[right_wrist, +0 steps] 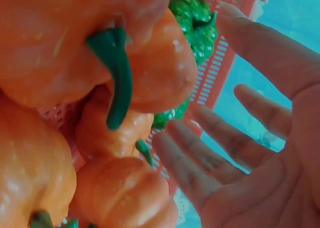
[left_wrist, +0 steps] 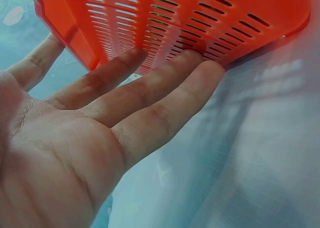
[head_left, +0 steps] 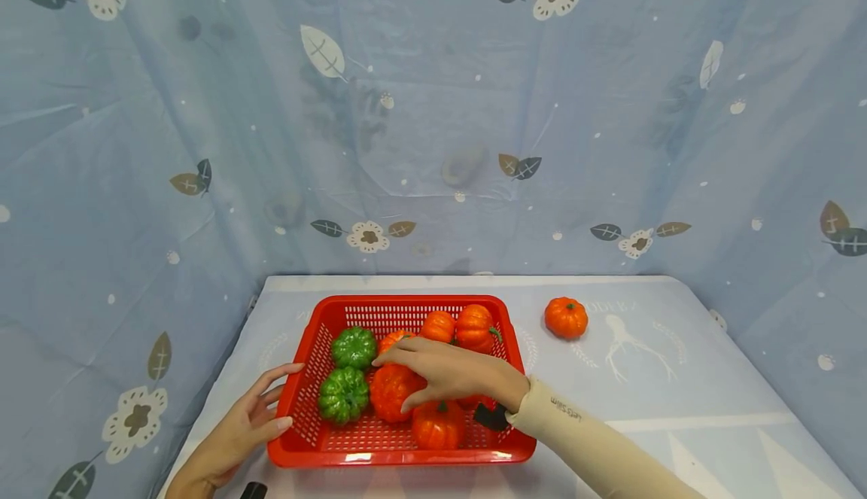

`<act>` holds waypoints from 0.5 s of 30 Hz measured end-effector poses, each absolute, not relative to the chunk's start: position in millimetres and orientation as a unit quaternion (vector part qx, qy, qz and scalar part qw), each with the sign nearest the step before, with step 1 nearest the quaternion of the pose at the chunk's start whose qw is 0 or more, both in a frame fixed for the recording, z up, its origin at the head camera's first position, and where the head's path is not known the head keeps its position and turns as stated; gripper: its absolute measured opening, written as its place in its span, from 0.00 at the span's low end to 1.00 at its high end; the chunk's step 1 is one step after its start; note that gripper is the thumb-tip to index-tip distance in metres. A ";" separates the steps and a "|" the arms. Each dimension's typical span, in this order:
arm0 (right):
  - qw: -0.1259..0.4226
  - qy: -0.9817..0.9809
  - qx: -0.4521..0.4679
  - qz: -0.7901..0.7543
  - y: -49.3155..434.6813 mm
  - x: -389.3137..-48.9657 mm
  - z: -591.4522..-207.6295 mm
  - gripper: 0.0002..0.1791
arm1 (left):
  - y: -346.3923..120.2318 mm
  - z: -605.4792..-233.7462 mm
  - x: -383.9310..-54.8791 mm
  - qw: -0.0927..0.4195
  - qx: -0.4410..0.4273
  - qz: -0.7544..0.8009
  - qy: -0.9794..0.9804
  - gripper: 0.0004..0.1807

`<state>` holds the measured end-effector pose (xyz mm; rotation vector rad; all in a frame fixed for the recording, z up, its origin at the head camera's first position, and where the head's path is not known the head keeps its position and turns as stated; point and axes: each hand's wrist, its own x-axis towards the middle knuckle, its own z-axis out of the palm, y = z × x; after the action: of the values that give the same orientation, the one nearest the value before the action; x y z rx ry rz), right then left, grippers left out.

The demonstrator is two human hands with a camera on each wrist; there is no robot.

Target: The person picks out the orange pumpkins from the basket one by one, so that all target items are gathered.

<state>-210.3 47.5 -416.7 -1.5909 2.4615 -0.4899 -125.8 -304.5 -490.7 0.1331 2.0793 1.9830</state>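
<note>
A red perforated basket point(head_left: 406, 457) holds several small orange pumpkins and two green ones, a far one point(head_left: 354, 347) and a nearer one point(head_left: 343, 395). My left hand point(head_left: 247, 420) is at the basket's left side; in the left wrist view its outstretched fingers point(left_wrist: 165, 118) rest against the outer slotted wall. Above the middle of the basket, my right hand point(head_left: 447, 367) reaches over a red-orange pumpkin point(head_left: 393, 394). The right wrist view has its fingers point(right_wrist: 200, 163) spread and apart from the pumpkins, nothing in the palm. It partly hides the pumpkins beneath.
One orange pumpkin point(head_left: 566, 318) sits outside the basket, on the table point(head_left: 643, 394) to its right. Patterned blue curtain point(head_left: 433, 145) surrounds the table at the back and sides. A black object point(head_left: 254, 491) shows at the bottom edge near the left wrist.
</note>
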 end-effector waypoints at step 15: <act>0.146 0.859 -0.473 -0.129 28.5 -212.0 -425.2 0.37 | -303.5 -489.2 -123.9 0.132 0.042 0.684 0.716 0.38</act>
<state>-212.0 28.5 -425.2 -1.3620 2.4737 -0.3713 -123.9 -303.5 -489.2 0.1210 2.0787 1.9849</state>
